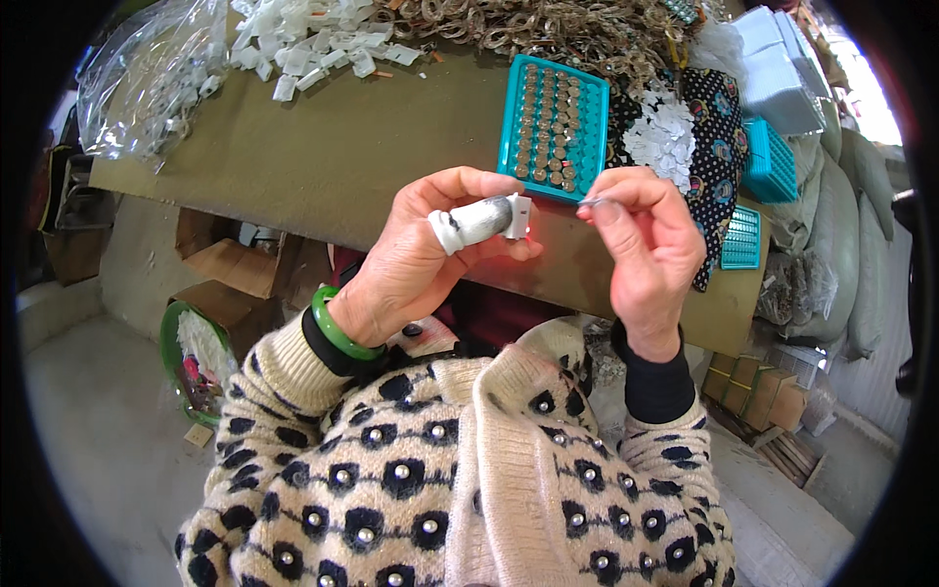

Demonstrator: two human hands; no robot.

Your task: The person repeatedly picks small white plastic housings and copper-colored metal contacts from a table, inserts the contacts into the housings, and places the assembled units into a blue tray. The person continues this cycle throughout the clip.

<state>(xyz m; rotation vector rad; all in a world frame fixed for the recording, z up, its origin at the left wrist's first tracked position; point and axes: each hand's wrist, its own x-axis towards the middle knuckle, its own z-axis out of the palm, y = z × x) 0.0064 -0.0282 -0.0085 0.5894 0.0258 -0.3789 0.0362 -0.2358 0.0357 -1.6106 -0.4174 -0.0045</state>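
Observation:
My left hand (pixel 401 240) is closed on a small white plastic piece (pixel 520 216), pinched at the thumb's tip. A white cover (pixel 474 224), grey and worn toward its end, wraps that thumb. Reddish light shows beside the piece. To the right, my right hand (pixel 646 240) pinches a thin grey sliver (pixel 597 203) between thumb and fingers; its exact kind is too small to make out. The two hands are apart. Just beyond them lies a teal tray (pixel 506 127) with rows of small round metallic pieces (pixel 558 153) in it.
White plastic pieces (pixel 318 49) lie heaped at the back, beside a clear bag (pixel 147 88). Tangled brownish strands (pixel 509 24) pile up behind the tray. White flakes (pixel 662 137) rest on dark patterned cloth (pixel 714 196). More teal trays (pixel 740 238) stand right; a green basin (pixel 172 344) sits lower left.

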